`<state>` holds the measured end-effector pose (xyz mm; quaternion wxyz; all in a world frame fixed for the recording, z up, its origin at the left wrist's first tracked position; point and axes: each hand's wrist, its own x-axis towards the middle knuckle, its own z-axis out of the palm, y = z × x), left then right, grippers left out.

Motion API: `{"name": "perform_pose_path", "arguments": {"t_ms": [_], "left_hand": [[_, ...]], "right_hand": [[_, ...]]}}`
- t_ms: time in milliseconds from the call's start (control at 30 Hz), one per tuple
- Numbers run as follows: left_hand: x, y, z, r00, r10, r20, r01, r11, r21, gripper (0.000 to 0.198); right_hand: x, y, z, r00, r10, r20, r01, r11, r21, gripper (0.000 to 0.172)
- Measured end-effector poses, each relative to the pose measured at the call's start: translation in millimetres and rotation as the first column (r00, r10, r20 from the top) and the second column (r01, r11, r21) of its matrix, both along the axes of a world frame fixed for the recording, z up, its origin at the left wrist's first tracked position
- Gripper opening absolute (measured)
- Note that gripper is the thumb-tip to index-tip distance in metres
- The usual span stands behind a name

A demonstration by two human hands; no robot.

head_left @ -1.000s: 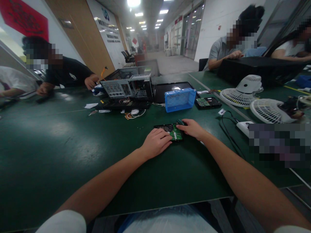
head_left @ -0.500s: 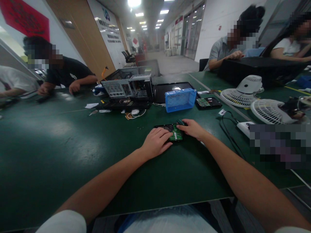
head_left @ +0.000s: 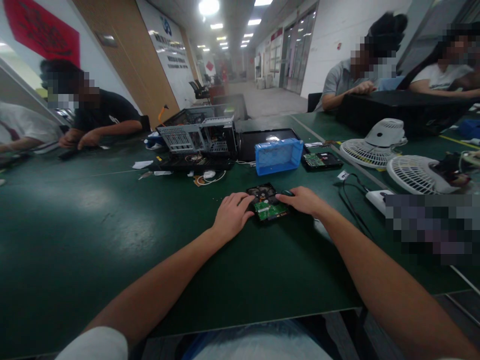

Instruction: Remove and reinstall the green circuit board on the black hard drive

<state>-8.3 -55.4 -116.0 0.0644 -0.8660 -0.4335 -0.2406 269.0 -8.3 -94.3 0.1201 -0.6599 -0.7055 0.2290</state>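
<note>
A hard disk drive (head_left: 268,204) lies on the green table with its green circuit board facing up and toward me. My left hand (head_left: 233,214) grips its left edge between thumb and fingers. At the drive's right side, my right hand (head_left: 303,201) is closed around a small dark, rounded object (head_left: 287,193), perhaps a tool handle; most of it is hidden in the fingers. The right thumb tip touches the drive or lies right beside it. Just beyond stands a blue plastic bin (head_left: 279,156) on its side, and a second hard drive (head_left: 321,160) rests to its right.
An opened computer case (head_left: 197,137) and a black panel (head_left: 245,142) stand at the back. On the right are white fan parts (head_left: 371,145), a power strip (head_left: 378,199) with a black cable, and a black box (head_left: 401,110). Co-workers sit across the table on both sides.
The drive has turned on the table, its circuit board now nearer me. My left hand has slid off its top to the left edge. My right hand has shifted slightly right.
</note>
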Motion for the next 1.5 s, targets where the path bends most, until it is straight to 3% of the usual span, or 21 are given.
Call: {"name": "perform_pose_path", "arguments": {"t_ms": [100, 233, 367, 467, 600, 667, 800, 900, 1000, 1100, 1300, 1500], "left_hand": [[4.2, -6.2, -0.2, 1.0, -0.018, 0.024, 0.019, 1.0, -0.023, 0.037], [9.8, -13.5, 0.5, 0.997, -0.002, 0.081, 0.007, 0.998, -0.058, 0.033], [11.1, -15.4, 0.7, 0.997, -0.05, 0.061, 0.055, 0.994, -0.096, 0.049], [11.6, -15.4, -1.5, 0.995, -0.088, 0.042, 0.092, 0.99, -0.106, 0.061], [13.0, -14.5, -6.6, 0.989, -0.143, 0.029, 0.146, 0.985, -0.089, 0.061], [13.5, -13.4, -8.8, 0.988, -0.152, 0.031, 0.154, 0.985, -0.077, 0.054], [11.6, -10.0, -11.3, 0.984, -0.169, 0.056, 0.173, 0.981, -0.085, 0.045], [7.2, -6.0, -12.6, 0.974, -0.204, 0.096, 0.214, 0.97, -0.113, 0.045], [2.9, -2.1, -14.3, 0.962, -0.233, 0.144, 0.256, 0.952, -0.169, 0.047], [1.9, -0.5, -16.0, 0.956, -0.241, 0.17, 0.272, 0.943, -0.193, 0.049], [5.5, -0.9, -19.2, 0.989, -0.116, 0.096, 0.126, 0.986, -0.109, 0.043], [4.3, 2.5, -19.8, 0.984, -0.167, 0.056, 0.174, 0.973, -0.154, 0.044]], "right_hand": [[-0.9, 1.0, -3.5, 0.998, -0.068, 0.0, 0.067, 0.982, 0.178, 0.055], [-3.4, 0.2, -2.8, 0.99, -0.076, -0.118, 0.119, 0.904, 0.41, 0.042], [-12.0, -5.4, 4.0, 0.968, 0.017, -0.251, 0.142, 0.787, 0.601, 0.027], [-22.2, -12.3, 10.4, 0.947, 0.126, -0.297, 0.122, 0.711, 0.692, 0.029], [-33.8, -24.1, 16.7, 0.923, 0.24, -0.3, 0.072, 0.659, 0.749, 0.034], [-37.0, -29.9, 18.6, 0.93, 0.218, -0.297, 0.08, 0.669, 0.739, 0.038], [-39.1, -37.4, 20.1, 0.934, 0.135, -0.331, 0.125, 0.744, 0.656, 0.047], [-39.6, -37.9, 18.6, 0.913, 0.15, -0.378, 0.134, 0.767, 0.628, 0.061], [-39.5, -36.1, 15.4, 0.909, 0.177, -0.378, 0.113, 0.768, 0.63, 0.071], [-39.0, -33.5, 11.5, 0.92, 0.183, -0.348, 0.098, 0.751, 0.653, 0.067], [-41.3, -28.8, 4.1, 0.913, 0.246, -0.325, 0.065, 0.7, 0.711, 0.063], [-44.7, -30.6, 2.0, 0.909, 0.295, -0.296, -0.008, 0.719, 0.695, 0.063]]}}
